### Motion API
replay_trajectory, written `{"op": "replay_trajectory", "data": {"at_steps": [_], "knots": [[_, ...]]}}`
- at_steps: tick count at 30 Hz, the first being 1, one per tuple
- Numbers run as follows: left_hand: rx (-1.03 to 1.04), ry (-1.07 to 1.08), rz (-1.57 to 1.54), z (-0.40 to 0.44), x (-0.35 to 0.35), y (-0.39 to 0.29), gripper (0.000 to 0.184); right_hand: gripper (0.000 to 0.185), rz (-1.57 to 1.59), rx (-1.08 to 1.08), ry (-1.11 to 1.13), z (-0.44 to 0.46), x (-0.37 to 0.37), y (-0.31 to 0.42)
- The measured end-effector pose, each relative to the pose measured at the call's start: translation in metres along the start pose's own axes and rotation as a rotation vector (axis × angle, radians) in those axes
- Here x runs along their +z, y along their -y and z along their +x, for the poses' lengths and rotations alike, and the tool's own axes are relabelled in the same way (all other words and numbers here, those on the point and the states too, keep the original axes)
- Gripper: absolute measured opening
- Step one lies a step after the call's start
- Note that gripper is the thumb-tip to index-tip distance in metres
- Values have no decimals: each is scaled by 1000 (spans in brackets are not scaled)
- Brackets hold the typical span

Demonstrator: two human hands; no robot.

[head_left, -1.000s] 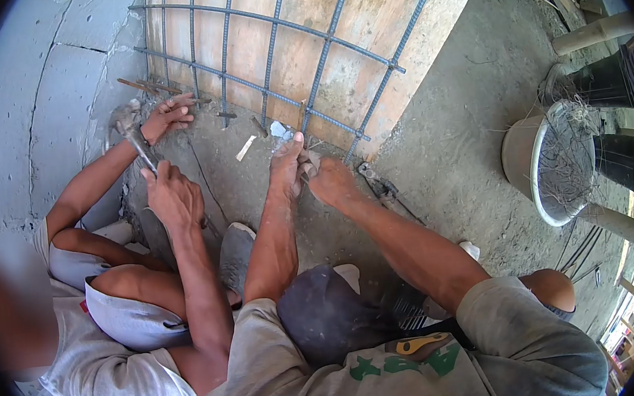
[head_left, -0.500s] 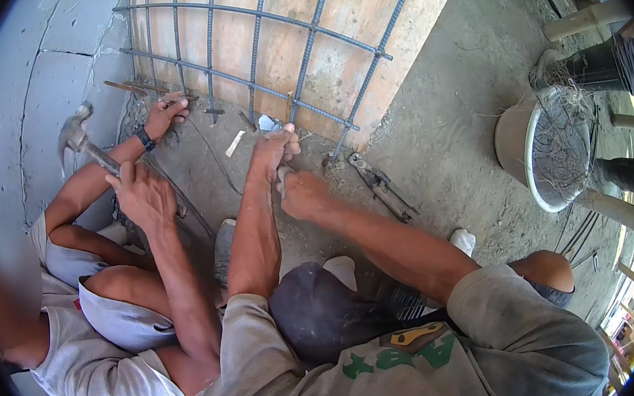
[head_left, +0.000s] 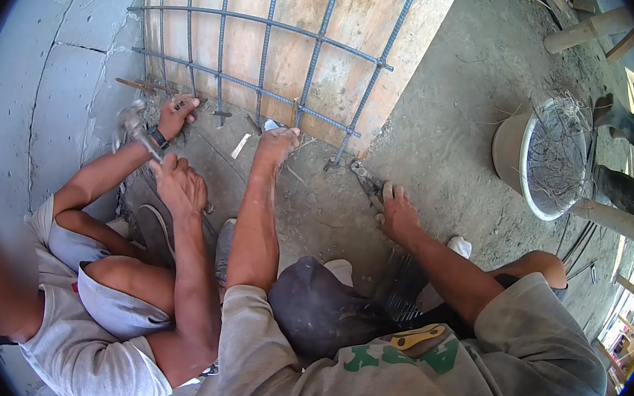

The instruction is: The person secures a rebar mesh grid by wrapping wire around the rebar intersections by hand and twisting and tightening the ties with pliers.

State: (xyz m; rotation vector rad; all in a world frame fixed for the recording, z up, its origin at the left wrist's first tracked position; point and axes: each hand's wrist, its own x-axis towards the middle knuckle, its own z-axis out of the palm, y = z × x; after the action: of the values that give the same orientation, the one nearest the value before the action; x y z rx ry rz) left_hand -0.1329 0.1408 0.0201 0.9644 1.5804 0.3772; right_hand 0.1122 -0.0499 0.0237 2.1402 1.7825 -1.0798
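My left hand [head_left: 278, 145] is closed at the lower end of an upright bar in the rebar grid [head_left: 267, 21], its fingertips partly hidden. A small wood strip [head_left: 296, 113] stands just above that hand. Down on the dirt to the right, my right hand [head_left: 399, 211] is on the handles of metal pincers [head_left: 365, 178], fingers bent over them. The pincers' head points toward the grid's bottom corner. At my left, a co-worker's one hand grips a hammer [head_left: 135, 128], while the other hand [head_left: 178, 117] is by the grid's lower left.
A plywood panel [head_left: 422, 16] lies behind the grid. A bucket [head_left: 512, 150] of tangled wire stands at the right, near a person's dark boots [head_left: 621, 188] and some poles [head_left: 625, 225]. A grey block wall [head_left: 32, 95] rises at the left. A white scrap [head_left: 240, 146] lies on the ground.
My right hand has left my left hand and moved right, down onto the pincers. My left hand stays by the bar. The co-worker's hammer has swung right toward their other wrist.
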Motion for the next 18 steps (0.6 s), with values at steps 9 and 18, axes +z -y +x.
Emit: {"op": "replay_trajectory", "data": {"at_steps": [9, 18], "knots": [[252, -514, 390, -16, 22, 4, 27, 40, 432, 57, 180, -24, 2, 40], [372, -291, 315, -6, 0, 25, 30, 32, 711, 9, 274, 17, -21, 71]]}}
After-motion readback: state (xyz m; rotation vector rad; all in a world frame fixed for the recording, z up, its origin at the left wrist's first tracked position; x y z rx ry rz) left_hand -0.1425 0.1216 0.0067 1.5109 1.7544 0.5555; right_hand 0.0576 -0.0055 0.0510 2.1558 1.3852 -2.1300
